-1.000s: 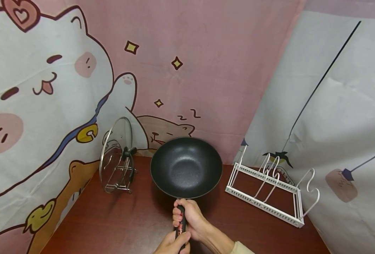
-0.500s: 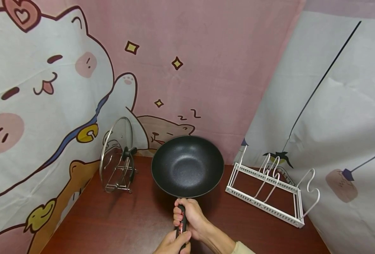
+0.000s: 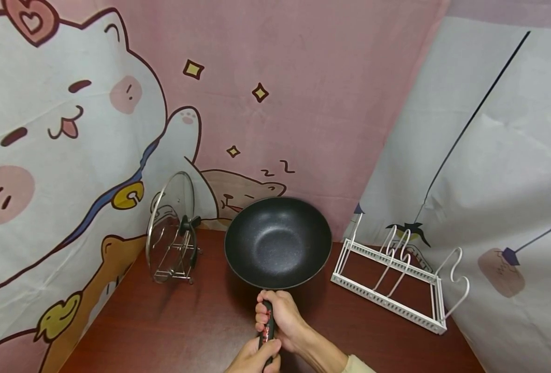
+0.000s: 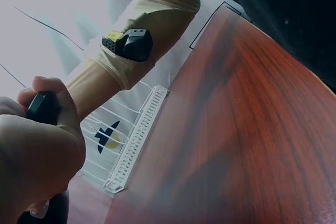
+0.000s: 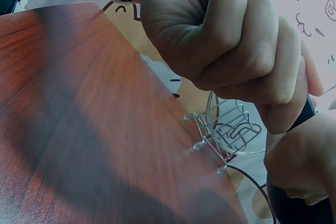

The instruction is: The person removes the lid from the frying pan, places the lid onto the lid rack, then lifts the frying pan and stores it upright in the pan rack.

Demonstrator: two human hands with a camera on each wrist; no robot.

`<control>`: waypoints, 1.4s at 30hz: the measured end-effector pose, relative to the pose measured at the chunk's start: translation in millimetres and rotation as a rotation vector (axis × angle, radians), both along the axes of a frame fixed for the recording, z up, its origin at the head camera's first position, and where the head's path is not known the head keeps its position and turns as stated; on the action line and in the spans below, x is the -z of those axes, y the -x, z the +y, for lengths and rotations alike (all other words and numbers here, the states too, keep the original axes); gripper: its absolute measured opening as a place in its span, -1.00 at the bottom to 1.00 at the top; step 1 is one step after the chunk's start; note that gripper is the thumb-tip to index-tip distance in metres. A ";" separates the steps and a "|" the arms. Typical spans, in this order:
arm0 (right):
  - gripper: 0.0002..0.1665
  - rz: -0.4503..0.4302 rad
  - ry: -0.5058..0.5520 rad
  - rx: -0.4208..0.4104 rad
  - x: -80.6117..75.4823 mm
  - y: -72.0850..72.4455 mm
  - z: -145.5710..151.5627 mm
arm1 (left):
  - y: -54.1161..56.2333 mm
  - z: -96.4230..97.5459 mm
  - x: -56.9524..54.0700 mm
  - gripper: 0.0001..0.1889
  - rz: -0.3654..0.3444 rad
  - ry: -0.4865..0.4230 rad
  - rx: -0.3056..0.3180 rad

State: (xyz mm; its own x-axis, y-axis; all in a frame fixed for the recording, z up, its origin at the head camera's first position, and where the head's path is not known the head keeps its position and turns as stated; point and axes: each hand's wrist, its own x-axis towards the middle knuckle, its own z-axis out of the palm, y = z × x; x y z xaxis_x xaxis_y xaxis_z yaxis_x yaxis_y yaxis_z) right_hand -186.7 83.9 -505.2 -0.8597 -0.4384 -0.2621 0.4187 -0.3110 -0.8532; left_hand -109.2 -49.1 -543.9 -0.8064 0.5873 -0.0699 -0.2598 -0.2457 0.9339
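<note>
A black wok [image 3: 277,246] faces me over the middle of the table, its bowl tilted so the inside shows in the head view. My right hand [image 3: 282,318] grips its black handle [image 3: 267,331] close to the bowl. Behind it, nearer my body, my left hand [image 3: 256,357] holds the handle's rear part, thumb along the top. The left wrist view catches the handle's butt end [image 4: 44,107] poking out of the grip. In the right wrist view, the left hand's curled fingers [image 5: 236,40] wrap the handle just behind my right hand [image 5: 302,156].
On the left, a glass lid [image 3: 156,233] with a metal rim stands upright in a small wire rack [image 3: 172,273]. A white rack [image 3: 385,299] with curved dividers sits at the right. Printed curtains [image 3: 322,103] hang behind the reddish-brown table [image 3: 163,331].
The wok has shifted slightly right and a touch upward in the head view. Both hands keep their grip on the handle. The lid and racks have not moved.
</note>
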 end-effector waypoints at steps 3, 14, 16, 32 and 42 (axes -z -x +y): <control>-0.85 0.012 -0.005 0.000 -0.4 -0.2 0.4 | 0.0 0.3 -0.9 -0.46 -0.009 0.001 0.002; -0.85 0.050 -0.028 -0.005 -4.2 -1.2 3.4 | 1.2 -0.2 -4.2 -0.52 0.001 -0.025 0.037; -0.85 0.053 -0.034 -0.004 -4.4 -1.7 3.7 | 1.2 -0.5 -5.1 -0.51 -0.003 -0.033 0.048; -0.81 0.086 -0.078 0.018 -4.0 -3.0 3.7 | -1.7 4.5 -6.4 -0.49 -0.088 -0.061 0.029; -0.80 0.103 -0.110 0.028 -2.8 -3.2 3.2 | -0.6 5.2 -0.8 -0.62 -0.128 -0.111 0.022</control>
State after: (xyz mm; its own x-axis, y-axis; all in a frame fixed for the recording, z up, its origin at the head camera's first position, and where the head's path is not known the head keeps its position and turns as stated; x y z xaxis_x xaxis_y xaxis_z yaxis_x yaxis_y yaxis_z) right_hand -183.5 87.1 -502.4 -0.8960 -0.3877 -0.2164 0.3193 -0.2238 -0.9208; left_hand -108.6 -43.9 -543.2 -0.7816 0.6148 -0.1053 -0.3818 -0.3380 0.8602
